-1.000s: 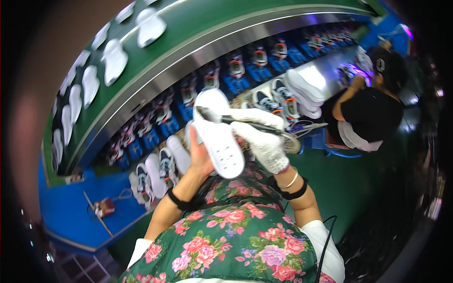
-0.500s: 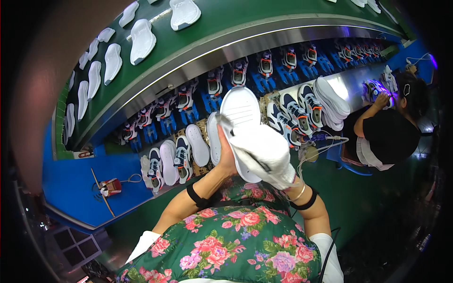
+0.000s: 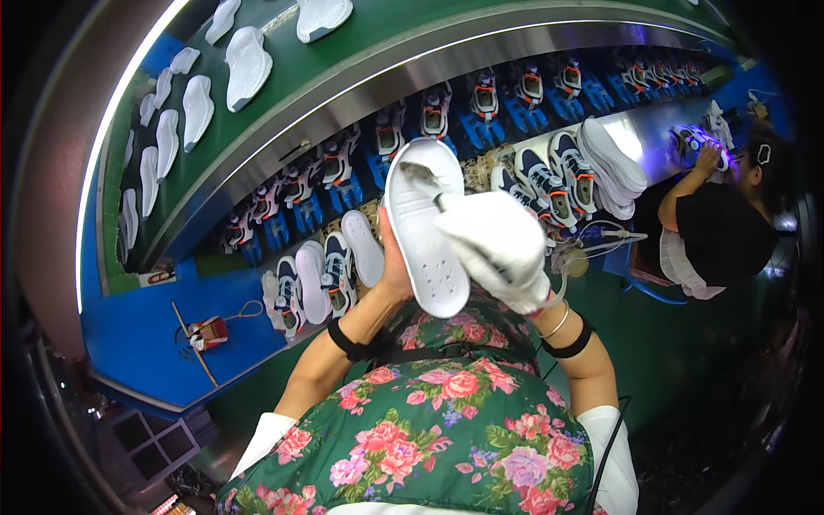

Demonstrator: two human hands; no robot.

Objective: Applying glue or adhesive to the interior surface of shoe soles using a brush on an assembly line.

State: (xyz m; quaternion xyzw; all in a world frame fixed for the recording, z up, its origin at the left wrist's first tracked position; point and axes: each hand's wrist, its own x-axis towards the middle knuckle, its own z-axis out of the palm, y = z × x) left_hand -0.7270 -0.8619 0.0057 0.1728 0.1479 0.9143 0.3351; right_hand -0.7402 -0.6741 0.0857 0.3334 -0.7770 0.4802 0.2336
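Before my chest, a white shoe sole [image 3: 427, 236] stands with its hollow, grooved inner side toward me. My left hand [image 3: 394, 259] is bare and grips the sole along its left edge. A white glove covers my right hand [image 3: 498, 245], which is closed on a brush [image 3: 419, 174]. The brush's dark bristles lie over the upper inside of the sole; most of its handle is hidden by the glove. Left of my left hand, another white sole [image 3: 363, 247] leans beside a navy and white sneaker [image 3: 338, 270].
Beyond the sole, shoe uppers [image 3: 435, 112] stand on blue holders [image 3: 485, 131] below a metal rail [image 3: 360, 94]. Loose soles lie on the green belt [image 3: 296, 73]. A blue table [image 3: 137, 330] carries a red container [image 3: 208, 333]. Sneakers [image 3: 542, 189] and stacked soles [image 3: 608, 167] flank a co-worker [image 3: 725, 232].
The brush has moved from the sole's left edge into its upper inner face. My gloved hand has shifted right, uncovering the sole's lower part. The sole has moved slightly left and upward.
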